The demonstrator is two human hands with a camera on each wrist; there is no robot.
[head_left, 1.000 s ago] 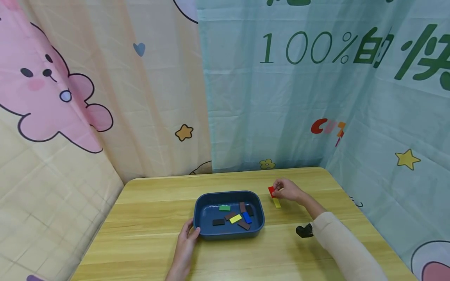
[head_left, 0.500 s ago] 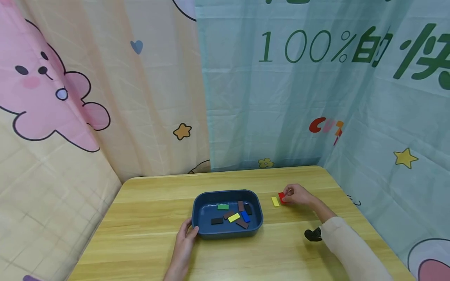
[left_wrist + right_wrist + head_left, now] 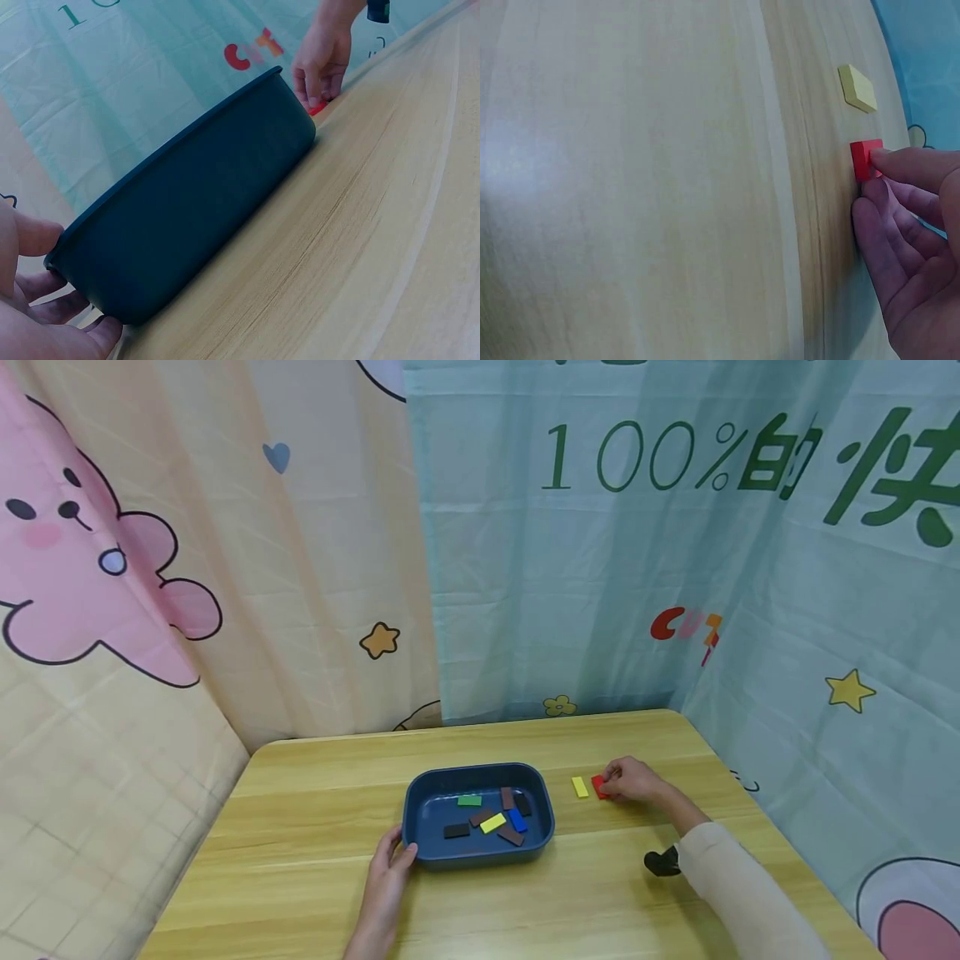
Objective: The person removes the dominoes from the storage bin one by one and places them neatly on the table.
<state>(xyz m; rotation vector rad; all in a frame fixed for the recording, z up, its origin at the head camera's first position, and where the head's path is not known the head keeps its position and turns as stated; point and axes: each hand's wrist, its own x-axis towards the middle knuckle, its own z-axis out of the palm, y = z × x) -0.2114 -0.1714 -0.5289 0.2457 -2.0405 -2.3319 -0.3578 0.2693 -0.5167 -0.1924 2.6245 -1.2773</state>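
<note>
My left hand (image 3: 386, 877) holds the left end of a dark blue tub (image 3: 483, 862), thumb at the rim and fingers along the outer wall. In the left wrist view the tub's outer wall (image 3: 187, 195) hides its contents. Right of the tub, my right hand (image 3: 632, 779) pinches a small red rectangular block (image 3: 598, 787) down at the tabletop. Thumb and fingers on the red block (image 3: 862, 159) show close up in the right wrist view. A yellow block (image 3: 580, 787) lies flat just left of the red one, with a small gap between them.
Inside the tub lie several loose blocks, among them a green block (image 3: 470, 800), a blue block (image 3: 517, 820) and a black block (image 3: 456, 831). The wooden table (image 3: 315, 827) reaches back to printed curtains (image 3: 555, 568). A black object (image 3: 662, 862) shows by the right sleeve.
The right hand has shifted the red block from over the yellow block to the table on its right. The left hand keeps its place on the tub. The head view has turned slightly.
</note>
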